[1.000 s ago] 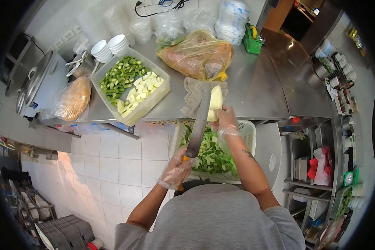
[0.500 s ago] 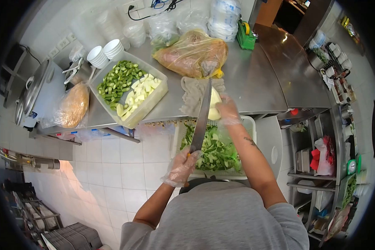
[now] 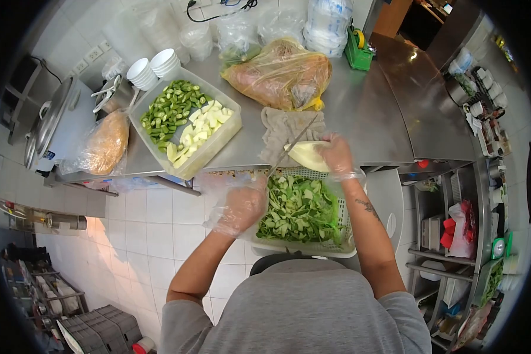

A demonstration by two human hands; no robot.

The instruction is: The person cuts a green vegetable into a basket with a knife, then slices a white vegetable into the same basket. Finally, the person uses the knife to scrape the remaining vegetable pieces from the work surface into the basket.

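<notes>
My left hand (image 3: 245, 206), in a clear plastic glove, is closed on the handle of a long knife (image 3: 297, 139). The blade slants up and right, seen nearly edge-on, its middle beside the left end of a pale green vegetable piece (image 3: 308, 155). My right hand (image 3: 337, 154), also gloved, grips the right end of that piece. Both are above the front edge of the counter, over a white basket (image 3: 353, 251) of green leaves (image 3: 298, 209). A crumpled grey cloth (image 3: 283, 128) lies on the counter just behind the blade.
On the steel counter (image 3: 366, 112) a plastic tub (image 3: 235, 133) holds cut green and pale pieces. Behind the cloth lies a yellow-bagged bundle (image 3: 280, 76). White bowls (image 3: 140, 75), an orange-brown bag (image 3: 107, 144) and a green scale (image 3: 359, 50) stand around. Shelves (image 3: 442, 265) are at the right.
My left hand has moved left and up, and the knife has turned from broadside to nearly edge-on. My right hand has shifted right, and the vegetable piece now lies more level.
</notes>
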